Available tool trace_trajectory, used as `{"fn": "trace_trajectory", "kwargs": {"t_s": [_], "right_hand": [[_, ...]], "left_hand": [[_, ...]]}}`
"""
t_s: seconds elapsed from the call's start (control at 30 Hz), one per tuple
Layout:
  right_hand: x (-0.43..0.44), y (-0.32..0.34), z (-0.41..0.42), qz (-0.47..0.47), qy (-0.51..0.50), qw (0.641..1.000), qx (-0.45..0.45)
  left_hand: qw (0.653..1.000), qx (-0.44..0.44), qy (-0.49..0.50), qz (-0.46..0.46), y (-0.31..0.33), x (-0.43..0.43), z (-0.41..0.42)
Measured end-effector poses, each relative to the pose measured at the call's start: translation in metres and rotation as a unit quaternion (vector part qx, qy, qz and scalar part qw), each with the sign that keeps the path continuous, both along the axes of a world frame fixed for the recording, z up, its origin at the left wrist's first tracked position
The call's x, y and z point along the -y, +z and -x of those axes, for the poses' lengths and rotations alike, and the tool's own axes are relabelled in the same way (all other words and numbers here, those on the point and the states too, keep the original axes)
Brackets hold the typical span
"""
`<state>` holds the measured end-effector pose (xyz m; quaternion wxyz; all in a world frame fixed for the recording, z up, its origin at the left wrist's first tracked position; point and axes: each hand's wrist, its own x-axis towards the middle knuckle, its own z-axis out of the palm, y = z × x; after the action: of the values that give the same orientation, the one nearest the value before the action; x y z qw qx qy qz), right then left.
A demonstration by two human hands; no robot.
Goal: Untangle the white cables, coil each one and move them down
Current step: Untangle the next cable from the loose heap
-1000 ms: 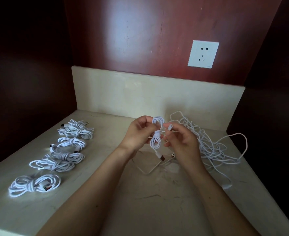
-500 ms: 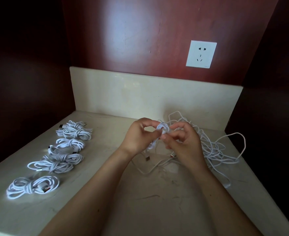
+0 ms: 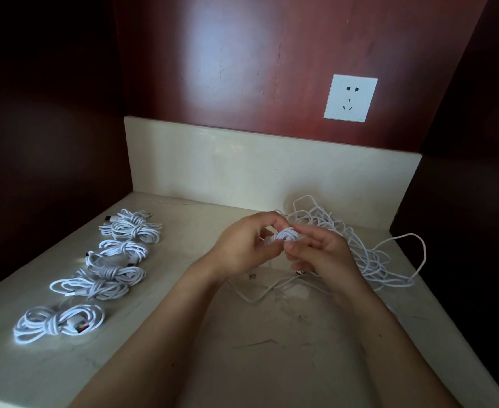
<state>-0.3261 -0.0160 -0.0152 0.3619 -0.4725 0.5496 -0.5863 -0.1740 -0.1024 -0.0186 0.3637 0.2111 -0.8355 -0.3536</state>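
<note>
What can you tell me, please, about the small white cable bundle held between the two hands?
The cable bundle is a small, tight coil of thin white cord that looks like smooth plastic, its turns packed side by side. It lies roughly sideways, held above the pale counter, in front of the loose tangle. The left hand and right hand both pinch it. Its plugs are hidden.
</note>
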Motion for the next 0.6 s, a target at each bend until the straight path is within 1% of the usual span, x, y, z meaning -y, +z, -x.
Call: {"fn": "trace_trajectory", "kwargs": {"t_s": [0.1,0.23,0.47,0.53,0.6], "right_hand": [[-0.001,0.001,-0.001,-0.003,-0.003,1.0,0.026],[-0.001,0.003,-0.001,0.02,-0.028,0.997,0.074],[0.002,0.001,-0.001,0.028,-0.061,0.995,0.08],[0.003,0.0,0.0,0.05,-0.083,0.993,0.067],[0.004,0.0,-0.001,0.085,-0.111,0.99,0.014]], "left_hand": [[0.999,0.012,0.016,0.042,0.002,-0.002,-0.001],[0.997,0.032,0.012,0.067,0.006,-0.008,0.0],[0.996,0.014,0.015,0.092,-0.002,-0.004,0.005],[0.995,0.003,0.017,0.098,-0.005,-0.003,0.008],[0.994,-0.014,0.023,0.102,-0.006,-0.004,0.011]]}}
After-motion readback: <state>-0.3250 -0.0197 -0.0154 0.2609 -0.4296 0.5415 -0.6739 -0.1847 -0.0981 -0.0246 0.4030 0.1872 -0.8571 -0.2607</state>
